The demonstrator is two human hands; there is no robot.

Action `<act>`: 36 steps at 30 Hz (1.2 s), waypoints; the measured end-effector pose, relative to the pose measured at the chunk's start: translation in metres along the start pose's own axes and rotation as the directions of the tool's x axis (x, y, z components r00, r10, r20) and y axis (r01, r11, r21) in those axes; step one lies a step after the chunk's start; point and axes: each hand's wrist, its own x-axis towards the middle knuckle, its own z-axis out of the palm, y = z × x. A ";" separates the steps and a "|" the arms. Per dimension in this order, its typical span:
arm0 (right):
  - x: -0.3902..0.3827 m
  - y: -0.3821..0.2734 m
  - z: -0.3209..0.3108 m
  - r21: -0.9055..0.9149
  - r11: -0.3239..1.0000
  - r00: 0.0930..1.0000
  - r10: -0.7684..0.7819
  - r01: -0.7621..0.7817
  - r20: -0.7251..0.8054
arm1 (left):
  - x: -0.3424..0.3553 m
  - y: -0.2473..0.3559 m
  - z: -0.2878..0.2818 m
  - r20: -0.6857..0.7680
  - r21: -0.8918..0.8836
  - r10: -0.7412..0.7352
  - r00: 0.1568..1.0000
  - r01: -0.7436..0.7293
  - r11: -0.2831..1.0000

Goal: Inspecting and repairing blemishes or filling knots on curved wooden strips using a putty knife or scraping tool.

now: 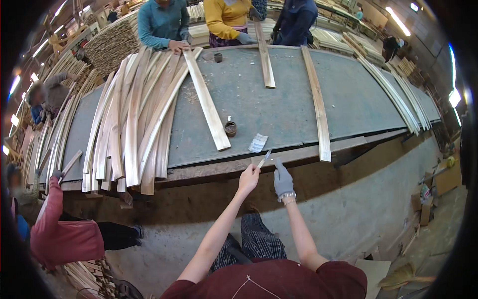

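My bare left hand [248, 180] is closed around a small knife-like tool [265, 158] with a pale handle and a thin greyish blade. The blade points up and away, near the table's front edge. Beside it, my right hand [283, 182] wears a grey glove and a bracelet; its fingers stretch forward, and I see nothing held in them. Just beyond both hands lies a crumpled white printed packet [258, 143] on the tabletop. A small dark pot [230, 129] stands farther left, next to the end of a pale wooden board [207, 103].
The long grey table [239, 107] bears a heap of wooden strips [132, 119] at left, another board [316, 109] at right and more strips [391, 92] far right. Co-workers stand across the table; a person in a red top [67, 236] is at lower left.
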 end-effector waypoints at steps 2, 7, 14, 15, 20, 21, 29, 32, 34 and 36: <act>0.026 0.009 -0.018 -0.143 0.985 0.995 0.101 -0.097 0.019 | 0.024 0.013 0.029 0.034 0.037 -0.004 0.999 0.003 0.999; 0.094 0.050 -0.049 -0.432 0.767 0.877 0.451 -0.475 -0.164 | 0.075 0.022 0.082 0.141 -0.039 -0.031 0.989 0.037 0.999; 0.060 0.101 -0.068 -0.426 0.891 0.968 0.052 -0.155 -0.245 | 0.050 0.000 0.107 0.201 -0.016 -0.050 0.978 0.054 0.998; 0.053 0.100 -0.060 -0.448 0.890 0.977 -0.008 -0.090 -0.212 | 0.046 -0.004 0.104 0.195 -0.005 -0.077 0.978 0.080 0.997; 0.032 0.106 -0.021 -0.464 0.882 0.992 -0.118 0.081 -0.052 | 0.039 0.012 0.105 0.262 0.053 -0.222 0.939 0.216 0.975; 0.033 0.109 -0.016 -0.457 0.887 0.994 -0.099 0.066 -0.048 | 0.038 0.008 0.104 0.242 0.020 -0.191 0.951 0.191 0.981; 0.040 0.082 -0.016 -0.629 0.777 1.000 -0.008 0.003 -0.005 | 0.036 0.003 0.107 0.209 -0.060 -0.312 0.927 0.330 0.942; 0.056 0.101 -0.021 -0.749 0.662 0.999 -0.006 0.028 0.033 | 0.037 0.004 0.108 0.227 -0.006 -0.312 0.923 0.321 0.947; 0.050 0.093 -0.014 -0.731 0.683 1.000 -0.003 -0.013 -0.020 | 0.039 0.004 0.109 0.212 -0.026 -0.308 0.927 0.320 0.947; 0.034 0.080 -0.003 -0.692 0.720 0.999 0.016 -0.043 -0.046 | 0.037 0.004 0.109 0.177 -0.052 -0.265 0.948 0.278 0.959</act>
